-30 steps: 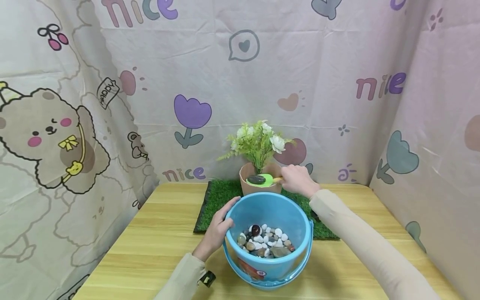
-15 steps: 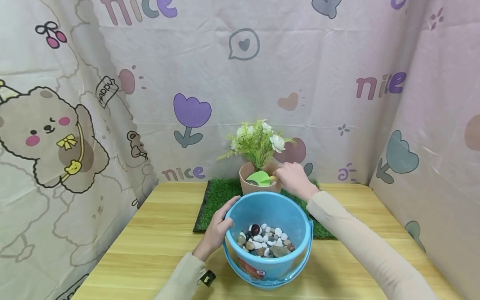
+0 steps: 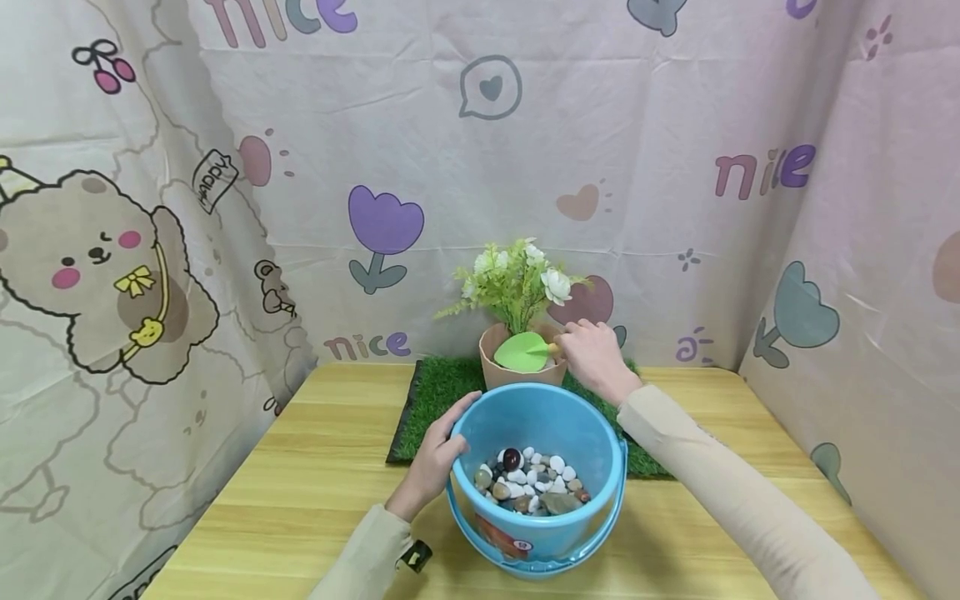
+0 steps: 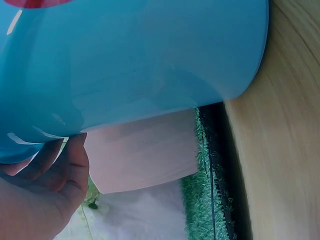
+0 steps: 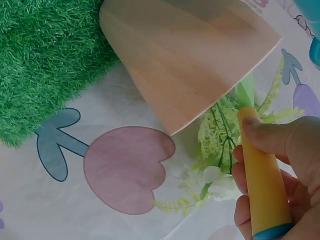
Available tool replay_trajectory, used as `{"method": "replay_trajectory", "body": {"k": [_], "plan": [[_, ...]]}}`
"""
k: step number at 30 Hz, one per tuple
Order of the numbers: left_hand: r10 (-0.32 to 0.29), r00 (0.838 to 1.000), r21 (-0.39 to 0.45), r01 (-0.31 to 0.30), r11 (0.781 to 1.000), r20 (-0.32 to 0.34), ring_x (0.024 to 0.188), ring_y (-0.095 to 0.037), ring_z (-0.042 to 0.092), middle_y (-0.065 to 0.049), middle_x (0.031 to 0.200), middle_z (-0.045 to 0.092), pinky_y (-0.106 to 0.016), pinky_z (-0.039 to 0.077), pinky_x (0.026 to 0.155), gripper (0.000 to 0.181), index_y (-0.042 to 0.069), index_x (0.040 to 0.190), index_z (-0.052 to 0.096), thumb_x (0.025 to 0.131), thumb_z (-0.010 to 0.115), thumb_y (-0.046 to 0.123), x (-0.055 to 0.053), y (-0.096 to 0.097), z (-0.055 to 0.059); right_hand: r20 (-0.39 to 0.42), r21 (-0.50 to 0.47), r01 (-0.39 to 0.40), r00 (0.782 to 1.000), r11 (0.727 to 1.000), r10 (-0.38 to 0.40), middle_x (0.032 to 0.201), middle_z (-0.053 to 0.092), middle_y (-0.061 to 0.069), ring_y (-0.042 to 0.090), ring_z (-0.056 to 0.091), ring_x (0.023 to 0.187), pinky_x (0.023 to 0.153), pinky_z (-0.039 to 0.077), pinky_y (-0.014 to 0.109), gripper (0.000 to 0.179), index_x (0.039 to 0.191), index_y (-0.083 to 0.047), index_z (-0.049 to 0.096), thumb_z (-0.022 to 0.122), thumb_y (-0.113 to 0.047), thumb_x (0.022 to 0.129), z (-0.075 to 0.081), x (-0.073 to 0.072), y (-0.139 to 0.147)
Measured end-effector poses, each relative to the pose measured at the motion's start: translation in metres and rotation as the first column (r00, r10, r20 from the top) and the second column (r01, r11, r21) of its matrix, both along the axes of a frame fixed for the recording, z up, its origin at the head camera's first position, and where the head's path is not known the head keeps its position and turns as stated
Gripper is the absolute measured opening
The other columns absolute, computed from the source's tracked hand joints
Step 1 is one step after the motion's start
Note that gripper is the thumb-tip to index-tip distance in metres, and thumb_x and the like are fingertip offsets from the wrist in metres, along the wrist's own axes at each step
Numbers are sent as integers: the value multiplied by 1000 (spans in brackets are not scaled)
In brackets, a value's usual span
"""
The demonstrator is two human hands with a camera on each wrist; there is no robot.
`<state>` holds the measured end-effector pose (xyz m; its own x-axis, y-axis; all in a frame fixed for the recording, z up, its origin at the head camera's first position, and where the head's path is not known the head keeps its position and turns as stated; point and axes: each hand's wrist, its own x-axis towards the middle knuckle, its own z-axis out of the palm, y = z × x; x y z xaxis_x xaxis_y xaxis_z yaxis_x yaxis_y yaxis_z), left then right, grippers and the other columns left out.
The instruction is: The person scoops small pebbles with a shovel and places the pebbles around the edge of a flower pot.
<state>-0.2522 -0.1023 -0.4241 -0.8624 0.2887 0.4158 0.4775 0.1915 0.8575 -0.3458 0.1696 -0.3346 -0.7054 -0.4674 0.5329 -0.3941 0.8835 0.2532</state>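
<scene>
My right hand (image 3: 596,358) grips the yellow handle of a toy trowel (image 5: 262,175). Its green blade (image 3: 522,352) is tipped over above the mouth of a pinkish-beige flower pot (image 3: 522,377), with no stone visible on it. Green foliage and white flowers (image 3: 510,287) rise from the pot, whose inside is mostly hidden by the blade. My left hand (image 3: 432,461) holds the left rim of a light blue bucket (image 3: 536,542), thumb over the edge. Inside the bucket lie many pebbles (image 3: 536,483), white, grey and brown, among them a shiny dark red one.
Pot and bucket stand close together, the bucket nearer me on the wooden table (image 3: 300,467). Beneath the pot lies a green artificial grass mat (image 3: 442,396). A printed cloth (image 3: 637,108) hangs behind and at both sides. The bucket's handle hangs down at its front.
A dark stone lay on the trowel blade a second ago. My right hand has turned the trowel over above the pot, and the stone is out of sight. My left hand stays put.
</scene>
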Motion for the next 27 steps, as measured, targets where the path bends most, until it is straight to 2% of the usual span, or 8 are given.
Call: {"method": "replay_trajectory", "body": {"k": [7,15,23,27], "plan": [[-11,1000,3,11,1000,4,120,-35,59,-12,144,51,-51,52,90,72,20,150,40,80,40,3,0,0,1,17,-69,19,1000,997,-18,81,67,6,27,60,76,63,49,43,11,93,-15,78,75,-14,82,-2,-1,8],[4,1000,3,-4,1000,-3,120,-34,59,-11,144,52,-50,52,89,73,17,150,41,79,40,4,0,0,0,116,-125,53,993,991,-38,76,59,4,24,57,60,49,43,41,16,102,-16,77,68,-21,90,-4,4,15],[-2,1000,6,2,1000,-5,121,-34,59,-10,146,51,-51,52,91,72,13,151,40,79,40,4,0,-1,0,147,-174,48,989,984,-22,84,62,3,21,55,60,48,40,37,23,111,-17,74,62,-25,94,-6,11,19],[-17,1000,0,17,1000,-1,122,-35,58,-12,146,50,-52,51,92,72,13,151,39,80,40,4,0,0,1,169,-215,44,986,976,-7,86,62,1,17,52,58,47,36,33,27,116,-18,72,58,-29,96,-6,20,20]]}}
